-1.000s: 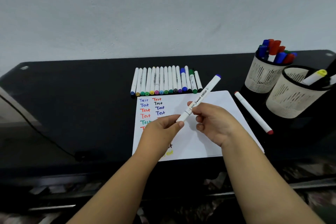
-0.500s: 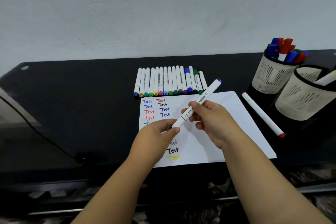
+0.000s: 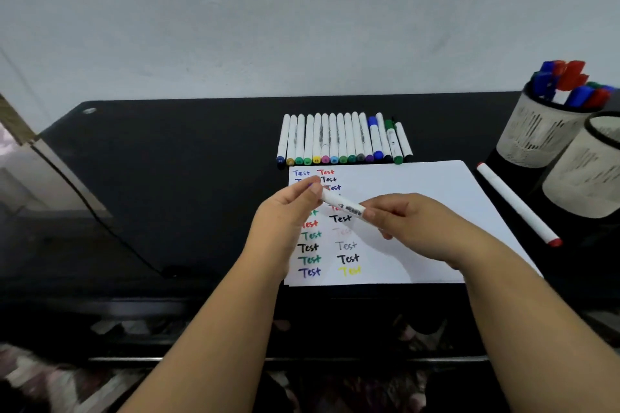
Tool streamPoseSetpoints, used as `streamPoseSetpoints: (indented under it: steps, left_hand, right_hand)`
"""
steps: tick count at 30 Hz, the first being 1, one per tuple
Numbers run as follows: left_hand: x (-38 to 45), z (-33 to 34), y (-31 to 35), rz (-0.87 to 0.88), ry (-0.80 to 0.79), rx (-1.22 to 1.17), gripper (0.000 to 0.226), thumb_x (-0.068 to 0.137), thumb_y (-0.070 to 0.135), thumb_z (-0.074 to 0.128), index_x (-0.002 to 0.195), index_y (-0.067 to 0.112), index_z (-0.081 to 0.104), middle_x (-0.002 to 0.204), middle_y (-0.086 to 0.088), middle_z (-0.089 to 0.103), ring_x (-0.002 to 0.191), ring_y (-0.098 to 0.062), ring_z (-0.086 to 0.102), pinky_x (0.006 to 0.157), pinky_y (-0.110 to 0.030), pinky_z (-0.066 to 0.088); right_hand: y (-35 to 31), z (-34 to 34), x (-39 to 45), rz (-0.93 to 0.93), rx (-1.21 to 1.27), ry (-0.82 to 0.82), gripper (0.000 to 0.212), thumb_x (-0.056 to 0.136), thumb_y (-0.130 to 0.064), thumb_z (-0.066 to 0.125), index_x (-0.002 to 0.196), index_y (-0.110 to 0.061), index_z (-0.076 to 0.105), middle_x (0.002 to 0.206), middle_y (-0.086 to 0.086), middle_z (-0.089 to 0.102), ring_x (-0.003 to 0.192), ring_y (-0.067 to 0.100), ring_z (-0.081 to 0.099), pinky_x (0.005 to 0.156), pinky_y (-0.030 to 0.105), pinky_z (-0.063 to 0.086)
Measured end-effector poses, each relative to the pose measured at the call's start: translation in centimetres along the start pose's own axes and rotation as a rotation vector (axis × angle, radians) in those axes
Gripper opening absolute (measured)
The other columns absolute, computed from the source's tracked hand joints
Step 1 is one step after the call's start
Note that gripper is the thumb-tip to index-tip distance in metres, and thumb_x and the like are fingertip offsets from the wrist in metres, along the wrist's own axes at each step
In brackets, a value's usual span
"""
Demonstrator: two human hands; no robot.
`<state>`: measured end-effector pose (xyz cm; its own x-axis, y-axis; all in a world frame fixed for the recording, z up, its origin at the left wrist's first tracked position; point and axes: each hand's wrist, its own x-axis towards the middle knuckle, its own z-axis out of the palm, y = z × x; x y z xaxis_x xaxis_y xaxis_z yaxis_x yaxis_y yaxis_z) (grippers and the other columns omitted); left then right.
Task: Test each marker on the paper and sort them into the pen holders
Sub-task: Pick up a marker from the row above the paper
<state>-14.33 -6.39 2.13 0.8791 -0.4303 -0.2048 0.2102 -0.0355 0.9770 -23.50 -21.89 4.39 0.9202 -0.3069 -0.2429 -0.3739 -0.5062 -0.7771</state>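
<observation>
A white marker lies almost level between both hands, above the white paper. My left hand pinches its left end, where a bit of purple-blue shows at the fingertips. My right hand grips the right end of the barrel. The paper carries two columns of the word "Test" in several colours. A row of several white markers lies just behind the paper. Two pale mesh pen holders stand at the far right: the rear holder is full of red, blue and green markers, the front holder is cut off by the frame edge.
A white marker with red ends lies loose on the black table between the paper and the holders. A dark cable runs across the table's left side. A grey wall stands behind.
The marker swung from pointing up-right to lying nearly level. My left hand moved up to its left end, my right hand slid to the right end. The view shifted left.
</observation>
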Motion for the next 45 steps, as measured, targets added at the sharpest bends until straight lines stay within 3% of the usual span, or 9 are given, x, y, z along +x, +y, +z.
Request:
streamPoseSetpoints:
  steps: [5,8,13,22,26,30,35,42,45]
  left_hand:
    - [0.2,-0.3,-0.1,0.011,0.006,0.043,0.010,0.082,0.029,0.068,0.091,0.032,0.070,0.093,0.007,0.073,0.099,-0.008,0.064,0.101,-0.034,0.043]
    - [0.4,-0.6,0.1,0.003,0.015,0.083,0.011,0.081,0.030,0.070,0.092,0.032,0.070,0.091,0.010,0.072,0.097,-0.008,0.063,0.093,-0.030,0.047]
    - [0.3,-0.1,0.3,0.038,-0.025,0.329,0.017,0.084,0.032,0.068,0.101,0.034,0.069,0.089,0.011,0.068,0.078,-0.001,0.057,0.055,-0.006,0.042]
    - [-0.3,1.0,0.2,0.070,-0.074,0.584,0.019,0.086,0.036,0.065,0.105,0.039,0.066,0.075,0.010,0.061,0.056,-0.004,0.046,0.051,-0.015,0.039]
    - [-0.6,1.2,0.5,0.080,-0.117,0.658,0.019,0.087,0.039,0.062,0.072,0.049,0.058,0.083,-0.004,0.069,0.058,-0.009,0.048,0.052,-0.021,0.039]
    - [-0.4,1.0,0.6,0.031,-0.145,0.594,0.022,0.088,0.036,0.062,0.068,0.044,0.061,0.064,0.000,0.055,0.054,-0.011,0.040,0.056,-0.025,0.037]
    - [-0.2,0.7,0.6,0.000,-0.167,0.544,0.020,0.088,0.037,0.061,0.069,0.038,0.064,0.092,-0.013,0.069,0.073,-0.016,0.047,0.059,-0.024,0.038]
    - [0.0,-0.7,0.8,-0.030,-0.219,0.500,0.022,0.088,0.036,0.061,0.069,0.027,0.068,0.081,0.006,0.072,0.081,-0.004,0.064,0.078,-0.017,0.046]
    - [0.1,-1.6,0.6,-0.021,-0.122,0.516,0.019,0.086,0.042,0.061,0.074,0.029,0.069,0.089,0.015,0.069,0.077,0.011,0.054,0.066,-0.009,0.038]
  right_hand:
    - [0.6,-1.1,0.3,0.085,0.056,0.215,0.028,0.079,-0.048,0.069,0.073,-0.020,0.068,0.061,-0.005,0.053,0.058,0.010,0.043,0.055,0.023,0.032]
    - [1.3,-1.8,0.7,0.136,0.471,0.252,0.025,0.076,-0.034,0.075,0.068,-0.016,0.059,0.057,0.000,0.055,0.048,0.010,0.040,0.048,0.021,0.033]
    - [1.3,-0.5,1.7,0.200,1.013,0.287,0.020,0.082,-0.030,0.069,0.077,-0.013,0.060,0.056,0.001,0.052,0.043,0.007,0.041,0.038,0.017,0.034]
    - [-0.1,2.7,2.3,0.175,0.885,0.332,0.024,0.088,-0.034,0.065,0.078,-0.012,0.060,0.046,-0.003,0.050,0.042,0.009,0.037,0.045,0.021,0.033]
    - [-0.1,2.8,2.6,0.168,0.864,0.329,0.022,0.091,-0.028,0.061,0.080,-0.010,0.059,0.045,-0.001,0.047,0.039,0.009,0.035,0.043,0.020,0.032]
    - [-0.1,2.7,2.9,0.141,0.822,0.338,0.021,0.093,-0.024,0.058,0.078,-0.009,0.058,0.046,-0.001,0.045,0.039,0.008,0.036,0.042,0.019,0.033]
    - [-0.2,2.7,3.2,0.090,0.809,0.326,0.022,0.094,-0.021,0.056,0.076,-0.008,0.058,0.046,-0.002,0.042,0.043,0.009,0.035,0.045,0.020,0.033]
    - [0.1,1.8,3.5,0.043,0.958,0.387,0.022,0.095,-0.015,0.053,0.073,-0.011,0.053,0.042,-0.008,0.037,0.038,0.004,0.031,0.040,0.015,0.027]
    - [1.0,0.1,3.5,0.059,1.016,0.492,0.023,0.095,-0.019,0.053,0.073,-0.012,0.052,0.043,-0.007,0.034,0.038,0.005,0.027,0.039,0.016,0.024]
